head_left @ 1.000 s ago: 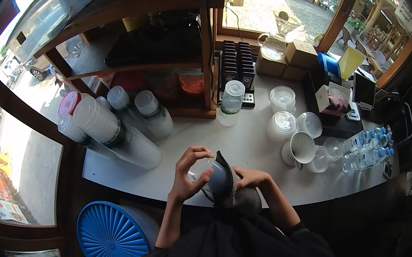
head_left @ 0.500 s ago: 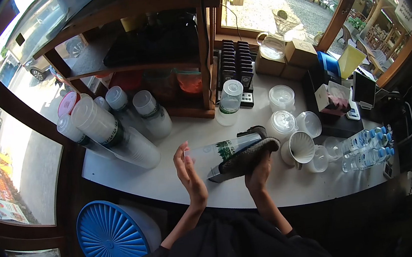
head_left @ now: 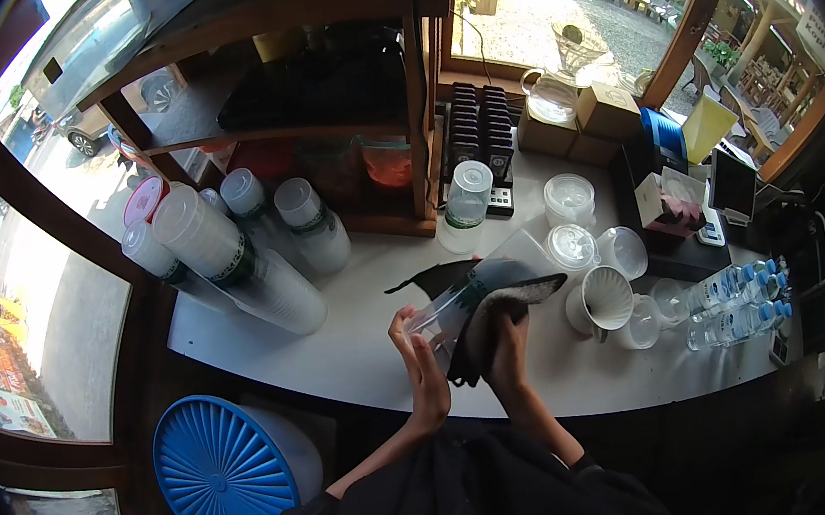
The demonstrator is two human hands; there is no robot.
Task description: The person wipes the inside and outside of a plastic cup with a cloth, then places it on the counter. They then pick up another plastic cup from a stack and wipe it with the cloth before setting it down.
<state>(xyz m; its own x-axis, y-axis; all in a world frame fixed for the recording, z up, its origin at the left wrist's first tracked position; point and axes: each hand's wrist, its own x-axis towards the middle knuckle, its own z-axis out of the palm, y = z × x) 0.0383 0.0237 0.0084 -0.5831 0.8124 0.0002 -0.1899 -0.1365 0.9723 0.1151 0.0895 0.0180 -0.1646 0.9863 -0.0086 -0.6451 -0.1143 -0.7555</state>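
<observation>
Tilted above the white counter, a clear plastic cup with a dark green print lies between my two hands. My left hand is closed around its lower left end. A dark grey cloth is bunched in my right hand and pressed on the cup's right side; part of it shows behind the cup too. The cup's wide end points up and right. Just beyond it, a short stack of upside-down cups stands on the counter.
Tall cup stacks stand at left below a wooden shelf. To the right are clear lids, a white dripper and several water bottles. A blue-lidded bin stands below the counter.
The cup has turned so its wide end points more upward, and the cloth has opened out around it. My left hand has shifted right and closed on the cup's end.
</observation>
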